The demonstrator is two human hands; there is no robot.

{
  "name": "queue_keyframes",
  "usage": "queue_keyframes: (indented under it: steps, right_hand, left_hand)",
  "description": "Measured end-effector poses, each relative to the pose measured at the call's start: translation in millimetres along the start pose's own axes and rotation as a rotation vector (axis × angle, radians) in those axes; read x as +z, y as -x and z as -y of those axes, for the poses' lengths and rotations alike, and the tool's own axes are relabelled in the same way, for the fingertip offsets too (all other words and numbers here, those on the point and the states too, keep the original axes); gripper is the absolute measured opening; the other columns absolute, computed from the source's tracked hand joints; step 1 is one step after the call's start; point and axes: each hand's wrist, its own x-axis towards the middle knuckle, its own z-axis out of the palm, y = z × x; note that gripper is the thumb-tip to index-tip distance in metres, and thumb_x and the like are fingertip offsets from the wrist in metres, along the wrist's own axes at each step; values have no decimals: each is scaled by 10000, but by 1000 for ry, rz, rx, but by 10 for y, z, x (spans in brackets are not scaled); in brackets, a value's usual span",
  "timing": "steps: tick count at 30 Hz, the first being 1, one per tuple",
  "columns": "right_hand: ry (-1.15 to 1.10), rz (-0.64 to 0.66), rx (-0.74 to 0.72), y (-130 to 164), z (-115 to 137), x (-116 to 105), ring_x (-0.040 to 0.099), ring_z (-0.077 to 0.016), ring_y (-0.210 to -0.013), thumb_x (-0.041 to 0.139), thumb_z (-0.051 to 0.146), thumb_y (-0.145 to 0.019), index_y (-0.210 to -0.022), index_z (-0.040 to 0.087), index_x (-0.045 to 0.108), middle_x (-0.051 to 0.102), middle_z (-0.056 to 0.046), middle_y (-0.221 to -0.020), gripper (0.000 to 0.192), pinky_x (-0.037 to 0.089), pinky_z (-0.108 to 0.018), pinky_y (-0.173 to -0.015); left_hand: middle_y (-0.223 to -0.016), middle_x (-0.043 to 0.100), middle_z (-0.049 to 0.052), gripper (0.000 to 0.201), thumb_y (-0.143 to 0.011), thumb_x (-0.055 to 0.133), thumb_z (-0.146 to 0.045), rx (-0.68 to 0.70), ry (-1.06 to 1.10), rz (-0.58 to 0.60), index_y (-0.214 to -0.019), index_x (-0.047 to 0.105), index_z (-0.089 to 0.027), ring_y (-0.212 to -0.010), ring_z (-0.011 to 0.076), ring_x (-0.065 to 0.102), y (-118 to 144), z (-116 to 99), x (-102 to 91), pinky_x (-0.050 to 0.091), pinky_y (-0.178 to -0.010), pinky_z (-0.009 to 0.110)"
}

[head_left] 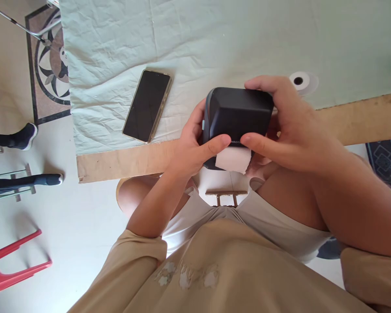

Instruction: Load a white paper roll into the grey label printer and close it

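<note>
1. the counter (124, 163) is the largest thing here, a wooden board whose bare near edge runs left to right, the rest covered by a creased pale green cloth (215, 39).
2. the black label printer (237, 115) sits in the middle of the view, held up over the counter's near edge between both hands; its long axis runs left to right, parallel to that edge, and its paper slot faces back toward the person.
3. the right hand (286, 130) wraps the printer from the right, fingers curled over the far top edge and thumb along the near face; its grip is closed on the printer.
4. the left hand (192, 145) takes the left end, palm against the side and thumb laid across the near lower face; its grip is likewise closed on the printer (the two thumb tips nearly meet at the middle).
5. the smartphone (147, 105) lies face up, screen dark, on the cloth to the left of the printer, apart from it, nearer the left hand.
6. the white paper strip (233, 159) sticks out of the printer's near underside, just below both thumbs, about equally near each.
7. a white paper roll (299, 81) lies on the cloth just beyond the right hand.
</note>
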Motion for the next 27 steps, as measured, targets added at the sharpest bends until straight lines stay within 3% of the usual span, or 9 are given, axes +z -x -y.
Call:
queue_keyframes:
  steps: [4, 9, 12, 14, 19, 22, 24, 27]
  right_hand:
    - [76, 37, -26, -24, -101, 16, 733, -130, -846, 827, 549, -954, -1562, 346, 516, 712, -43, -1371, 712, 633, -295, -682]
    - [225, -22, -86, -35, -155, 39, 739, -148, -863, 773, 615, -995, -1569, 349, 529, 710, -46, -1396, 678, 667, -357, -735]
    - [257, -58, -115, -42, -138, 23, 787, -188, -1032, 739, 586, -1032, -1579, 350, 530, 676, -60, -1469, 631, 686, -336, -760]
    - [262, -84, -176, -37, -113, -6, 790, -194, -1120, 723, 541, -1052, -1561, 354, 546, 643, -63, -1516, 570, 666, -276, -701]
    - [291, -26, -308, 7, -62, -77, 709, -255, -1370, 796, 459, -1011, -1601, 388, 526, 584, -79, -1612, 652, 688, -280, -716]
    - [343, -13, -348, 39, -39, -83, 721, -247, -1312, 778, 480, -1022, -1635, 382, 496, 543, -100, -1660, 682, 684, -319, -705]
    - [390, -66, -376, 60, -31, -79, 752, -227, -1176, 758, 497, -1031, -1576, 335, 556, 604, -129, -1542, 603, 657, -327, -663]
    - [392, -231, -329, 95, -40, -96, 729, -169, -827, 746, 575, -1028, -1374, 311, 670, 684, -55, -1001, 441, 631, -342, -627]
  left_hand:
    - [-1361, 811, 55, 616, -824, 980, -595, -59, 39, -90, -1312, 745, -299, -1263, 358, 810, -7, -45, 57, 707, -924, 371]
    - [-1280, 846, 64, 665, -772, 1019, -576, -124, 76, -84, -1314, 753, -298, -1236, 379, 810, -29, -106, 121, 688, -829, 358]
    - [-1222, 861, 76, 507, -900, 879, -682, -111, 149, -190, -1200, 776, -287, -1353, 391, 773, -40, -135, 236, 706, -911, 389]
    - [-1210, 862, 65, 378, -1008, 768, -646, -105, 198, -256, -1103, 784, -280, -1384, 359, 766, -48, -149, 305, 700, -1014, 405]
    - [-1116, 841, 35, 320, -1145, 605, -449, -93, 236, -297, -1009, 808, -241, -1209, 236, 802, -57, -218, 395, 641, -1075, 323]
    - [-894, 773, 20, 340, -1159, 568, -338, -88, 236, -383, -940, 800, -221, -1056, 181, 801, -66, -277, 446, 626, -998, 253]
    - [-776, 715, 17, 298, -1132, 610, -314, -118, 250, -399, -916, 791, -217, -1031, 197, 804, -73, -298, 464, 640, -952, 257]
    - [-796, 755, 38, 272, -1097, 634, -326, -142, 284, -364, -886, 785, -243, -1213, 258, 804, -74, -284, 441, 660, -1040, 318]
